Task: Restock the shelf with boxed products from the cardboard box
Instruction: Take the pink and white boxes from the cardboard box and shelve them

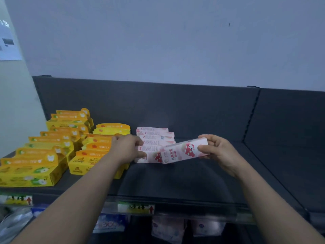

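Two hands work at the dark grey shelf (167, 178) in the head view, both reaching to its middle. The right hand (217, 151) pinches the right end of a pink box (182, 152) printed with a red spotted cartoon figure: the thumb presses the near face and the curled fingers wrap over the far top edge, clamped firmly on the carton. That box is tilted, its left end lower and meeting the front of the pink row (155, 137), a file of matching cartons lying one behind another on the shelf. The left hand (127, 148) grips the left end of the row's front cartons, fingers curled over the top and thumb tucked against the near side; whether it clasps one carton or two I cannot tell. Just left of that hand stand orange-topped boxes (95, 151) in a file, and further left a longer file of yellow boxes (35, 164) with green fruit pictures. A price label strip (135, 208) runs along the shelf's front edge, with blurred packets (110, 224) hanging below it.
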Demonstrator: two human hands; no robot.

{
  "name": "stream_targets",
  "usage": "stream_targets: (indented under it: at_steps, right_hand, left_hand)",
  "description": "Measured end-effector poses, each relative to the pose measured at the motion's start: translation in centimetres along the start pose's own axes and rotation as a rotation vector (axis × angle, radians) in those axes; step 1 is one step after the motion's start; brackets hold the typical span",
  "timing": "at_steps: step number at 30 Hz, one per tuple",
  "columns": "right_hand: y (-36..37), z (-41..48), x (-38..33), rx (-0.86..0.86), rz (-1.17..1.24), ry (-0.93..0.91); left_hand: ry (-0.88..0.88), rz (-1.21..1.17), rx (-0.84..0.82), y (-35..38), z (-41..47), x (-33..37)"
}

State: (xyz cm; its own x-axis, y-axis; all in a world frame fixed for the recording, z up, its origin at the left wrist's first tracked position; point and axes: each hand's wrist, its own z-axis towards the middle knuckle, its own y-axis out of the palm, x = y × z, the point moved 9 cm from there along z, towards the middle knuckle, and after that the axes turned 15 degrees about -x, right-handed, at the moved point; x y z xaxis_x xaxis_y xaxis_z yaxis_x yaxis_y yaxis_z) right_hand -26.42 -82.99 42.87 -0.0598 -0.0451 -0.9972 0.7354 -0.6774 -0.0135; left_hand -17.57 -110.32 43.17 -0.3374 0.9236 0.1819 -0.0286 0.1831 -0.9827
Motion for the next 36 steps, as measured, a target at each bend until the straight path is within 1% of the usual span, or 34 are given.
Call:
stream_targets:
  at_steps: [2, 5, 8, 12, 16, 22, 26, 30, 36]
  right_hand:
    - [0.9, 0.2, 0.9, 0.002, -0.006, 0.028]
    - [2.6, 0.5, 2.0, -0.002, -0.015, 0.065]
    - [4.0, 0.9, 2.5, 0.025, -0.102, 0.089]
    - [5.6, 1.2, 3.0, 0.052, -0.299, 0.107]
    - [6.6, 1.4, 3.3, 0.128, -0.459, 0.127]
    - [7.4, 0.5, 2.5, 0.243, -0.633, 0.140]
    - [7.6, -1.2, 1.3, 0.277, -0.848, 0.140]
    - [7.2, -4.1, 0.4, 0.296, -1.046, 0.116]
    - [3.8, -11.5, 1.4, 0.409, -1.181, 0.211]
  left_hand:
    - [0.037, -0.047, 0.037, -0.5, -0.2, -0.3]
    - [0.085, -0.113, 0.139, -1.9, -0.9, -0.8]
    - [0.106, -0.171, 0.202, -3.1, -1.9, -1.3]
    - [0.140, -0.327, 0.245, -3.6, -3.3, -2.4]
    - [0.179, -0.412, 0.250, -3.5, -4.4, -2.5]
    - [0.244, -0.380, 0.246, -2.4, -5.7, -2.0]
    - [0.340, -0.329, 0.270, -1.9, -6.8, -0.2]
    - [0.420, -0.331, 0.212, -0.7, -7.2, 3.0]
    - [0.636, -0.359, 0.118, 2.1, -8.0, 11.3]
